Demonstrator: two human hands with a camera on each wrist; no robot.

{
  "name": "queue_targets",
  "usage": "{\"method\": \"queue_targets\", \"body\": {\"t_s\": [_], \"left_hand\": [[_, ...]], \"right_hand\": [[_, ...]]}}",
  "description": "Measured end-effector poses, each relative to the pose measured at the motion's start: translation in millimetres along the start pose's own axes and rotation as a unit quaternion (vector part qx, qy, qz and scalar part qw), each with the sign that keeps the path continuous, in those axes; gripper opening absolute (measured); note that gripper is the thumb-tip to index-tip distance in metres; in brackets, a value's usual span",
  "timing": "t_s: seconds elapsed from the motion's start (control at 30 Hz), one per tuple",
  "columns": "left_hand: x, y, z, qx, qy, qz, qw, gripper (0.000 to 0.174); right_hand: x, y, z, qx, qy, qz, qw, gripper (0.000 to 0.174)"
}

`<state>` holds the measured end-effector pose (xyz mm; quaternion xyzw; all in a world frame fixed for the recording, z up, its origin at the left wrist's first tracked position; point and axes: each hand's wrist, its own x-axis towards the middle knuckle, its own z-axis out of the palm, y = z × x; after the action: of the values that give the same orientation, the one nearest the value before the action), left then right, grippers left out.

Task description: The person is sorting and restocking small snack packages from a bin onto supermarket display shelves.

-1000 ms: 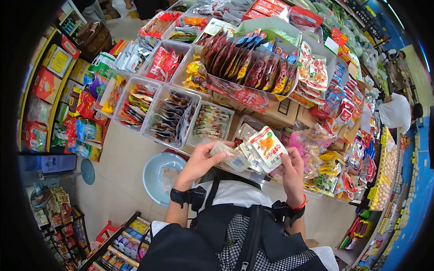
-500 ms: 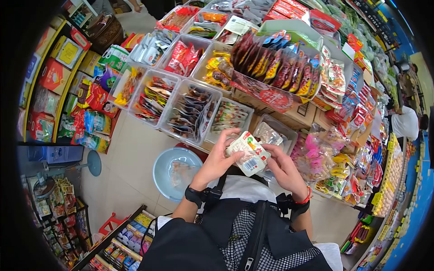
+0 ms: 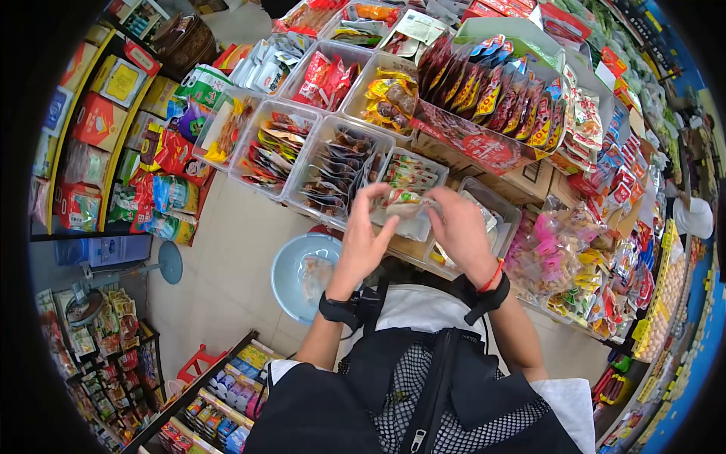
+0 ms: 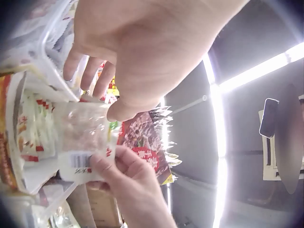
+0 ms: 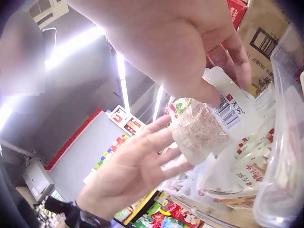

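Observation:
Over the front of a clear bin (image 3: 437, 172) of similar packets, my right hand (image 3: 463, 231) pinches a small snack packet (image 3: 401, 209). The right wrist view shows the thumb on its white, barcoded back, beside a clear window with pale, grainy contents (image 5: 202, 128). My left hand (image 3: 361, 246) faces it from the other side, fingers spread and mostly straight. In the left wrist view, the left thumb overlaps the top corner of the packet (image 4: 80, 130). To the right, another clear bin (image 3: 514, 219) holds some white packets, partly hidden behind my right hand.
Bins of snacks, including one of dark packets (image 3: 333, 170), stand on the left of the display. A printed carton (image 3: 484, 140) of upright packets rises behind. A blue basin (image 3: 291, 291) with a clear bag sits at lower left. Bagged goods (image 3: 548, 250) lie at right.
One second ago each hand held packets; half a second ago both held one packet. Now the packet is farther forward, over the bin of similar packets, and my left fingers have spread.

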<state>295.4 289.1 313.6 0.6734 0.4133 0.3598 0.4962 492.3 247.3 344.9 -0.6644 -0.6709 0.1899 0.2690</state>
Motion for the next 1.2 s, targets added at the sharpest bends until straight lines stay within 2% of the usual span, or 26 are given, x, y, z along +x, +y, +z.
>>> {"method": "queue_targets", "body": {"t_s": [0.1,0.23,0.33,0.47,0.57,0.63,0.73,0.83,0.9,0.93,1.0,1.03,1.1,1.13,1.2], "left_hand": [[7.0,12.0,-12.3,-0.006,0.066,0.016,0.998,0.053],[1.2,12.8,-19.8,-0.008,0.001,0.005,1.0,0.044],[-6.4,7.0,-14.4,0.029,-0.034,0.005,0.999,0.044],[-11.5,2.5,-6.9,0.03,-0.034,-0.013,0.999,0.042],[-9.7,0.0,-6.7,0.124,-0.067,0.024,0.99,0.037],[-8.7,-4.8,-4.3,0.138,-0.093,0.024,0.986,0.034],[-5.2,-14.0,4.9,0.187,-0.133,0.042,0.973,0.031],[-2.2,-28.6,15.8,0.259,-0.155,0.076,0.95,0.029],[0.1,-33.7,22.0,0.297,-0.167,0.092,0.936,0.029],[1.8,-31.6,24.1,0.296,-0.181,0.073,0.935,0.03],[5.4,-26.7,27.5,0.298,-0.208,0.034,0.931,0.031],[5.1,-27.8,28.9,0.31,-0.208,0.046,0.926,0.031],[5.7,-31.2,32.5,0.335,-0.211,0.073,0.915,0.033],[6.1,-29.7,34.3,0.348,-0.224,0.061,0.908,0.033],[7.2,-23.4,36.1,0.374,-0.247,0.033,0.894,0.033]], "right_hand": [[0.4,7.8,17.8,-0.051,-0.014,0.009,0.999,0.016],[-2.6,10.1,44.5,-0.129,-0.072,-0.036,0.988,0.024],[-2.6,11.5,59.3,-0.121,-0.092,-0.027,0.988,0.024],[-4.4,21.5,74.8,-0.131,-0.083,-0.021,0.988,0.024],[-4.3,15.7,80.2,-0.157,-0.068,-0.027,0.985,0.022],[-4.3,14.7,79.1,-0.181,-0.04,-0.045,0.982,0.019],[-6.7,19.5,68.5,-0.179,-0.039,-0.011,0.983,0.017],[-13.5,16.8,30.1,-0.03,-0.015,-0.016,0.999,0.019],[-29.2,31.3,11.0,-0.01,0.036,0.021,0.999,0.023],[-37.1,40.0,1.6,-0.001,0.062,0.038,0.997,0.025],[-48.6,63.3,-11.9,-0.068,0.103,0.089,0.988,0.031],[-53.4,71.8,-14.0,-0.101,0.122,0.116,0.98,0.034],[-61.0,85.7,-9.6,-0.146,0.06,0.147,0.977,0.039],[-64.5,90.3,-9.0,-0.167,0.028,0.162,0.972,0.042],[-60.9,87.3,-7.2,-0.192,0.032,0.173,0.965,0.042]]}}
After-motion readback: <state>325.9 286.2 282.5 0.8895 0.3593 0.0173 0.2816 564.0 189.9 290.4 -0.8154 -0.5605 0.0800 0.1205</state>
